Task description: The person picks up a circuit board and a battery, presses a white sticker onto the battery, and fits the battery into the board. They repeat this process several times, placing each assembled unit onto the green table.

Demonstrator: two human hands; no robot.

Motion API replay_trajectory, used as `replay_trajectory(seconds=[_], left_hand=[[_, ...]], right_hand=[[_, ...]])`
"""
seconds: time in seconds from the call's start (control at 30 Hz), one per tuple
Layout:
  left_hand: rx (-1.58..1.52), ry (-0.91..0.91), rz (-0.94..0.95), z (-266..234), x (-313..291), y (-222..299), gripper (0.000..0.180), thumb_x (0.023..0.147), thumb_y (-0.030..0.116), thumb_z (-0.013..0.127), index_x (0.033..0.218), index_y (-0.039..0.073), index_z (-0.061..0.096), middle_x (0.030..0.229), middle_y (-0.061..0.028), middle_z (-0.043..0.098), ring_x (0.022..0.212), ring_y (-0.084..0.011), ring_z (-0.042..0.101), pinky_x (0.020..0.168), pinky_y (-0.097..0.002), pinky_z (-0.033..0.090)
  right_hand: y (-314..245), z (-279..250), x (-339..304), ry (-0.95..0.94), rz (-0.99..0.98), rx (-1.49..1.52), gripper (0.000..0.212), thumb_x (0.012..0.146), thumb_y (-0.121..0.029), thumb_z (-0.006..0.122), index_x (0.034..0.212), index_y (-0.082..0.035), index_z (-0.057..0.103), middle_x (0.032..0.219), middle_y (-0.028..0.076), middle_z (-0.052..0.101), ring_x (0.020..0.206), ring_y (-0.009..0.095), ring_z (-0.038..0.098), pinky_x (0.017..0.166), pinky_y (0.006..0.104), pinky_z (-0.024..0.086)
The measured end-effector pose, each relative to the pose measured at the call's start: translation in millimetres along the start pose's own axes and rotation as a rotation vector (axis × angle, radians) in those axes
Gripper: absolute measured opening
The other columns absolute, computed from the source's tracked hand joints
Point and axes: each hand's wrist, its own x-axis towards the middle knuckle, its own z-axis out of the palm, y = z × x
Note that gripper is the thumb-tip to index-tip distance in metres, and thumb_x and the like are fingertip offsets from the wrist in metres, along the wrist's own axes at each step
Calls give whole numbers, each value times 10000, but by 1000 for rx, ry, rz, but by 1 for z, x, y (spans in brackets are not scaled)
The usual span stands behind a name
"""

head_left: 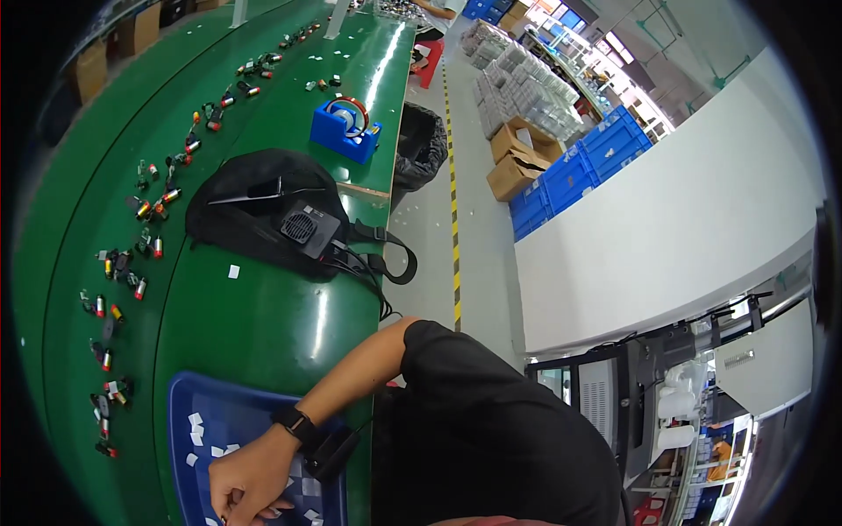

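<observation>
My right hand point(250, 482), with a black watch at the wrist, reaches over a blue tray point(181, 412) at the bottom of the view. Its fingers are bent into a pinch, and a tiny bit of something shows between them at the lower edge; its kind cannot be made out. Small white square pieces point(196, 430) lie scattered in the tray. A black device point(331, 453) with a cable sits by the wrist. Below the right hand a few fingertips point(281, 506) show, seemingly of my left hand; the rest of it is cut off by the frame.
A black bag point(254, 188) with a black fan unit point(309, 228) lies on the green table point(254, 324). Beyond it stands a blue tape dispenser point(346, 136). Small wired parts with red-and-yellow cylinders point(158, 247) line the left. Blue crates point(605, 145) and a bin point(423, 145) stand right.
</observation>
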Motion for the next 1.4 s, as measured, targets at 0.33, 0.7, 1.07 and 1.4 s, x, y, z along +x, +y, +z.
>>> replay_trajectory(seconds=[0.33, 0.7, 1.07, 1.4], left_hand=[[-256, -328, -89, 6, 17, -23, 236, 1006, 215, 589, 1122, 12, 560, 921, -175, 657, 750, -270, 695, 621, -351, 548], [-835, -469, -463, 1, 30, 1, 304, 981, 271, 659, 1174, 48, 588, 795, -64, 707, 615, -153, 689, 532, -282, 505], [-1242, -409, -577, 11, 23, 8, 281, 989, 258, 613, 1003, -23, 608, 774, -66, 707, 541, -125, 669, 416, -252, 508], [-1189, -313, -493, 22, 15, 5, 295, 996, 265, 606, 980, -29, 587, 758, -68, 714, 477, -144, 653, 416, -257, 499]], right_hand=[[-16, -11, 0, -39, 117, 179, 379, 1011, -322, 608, 871, 28, 650, 670, 56, 656, 628, 148, 700, 498, 240, 498], [-41, -7, -37, 436, 12, -800, 283, 795, -133, 793, 983, 31, 660, 834, 144, 643, 756, 200, 656, 651, 306, 520], [-57, -20, -28, 84, -344, -1140, 231, 847, -58, 796, 1052, 14, 719, 841, 148, 621, 733, 287, 615, 628, 353, 513], [-46, -22, -30, 75, -377, -1278, 166, 835, -28, 772, 972, 52, 725, 842, 182, 695, 717, 331, 677, 637, 364, 558]])
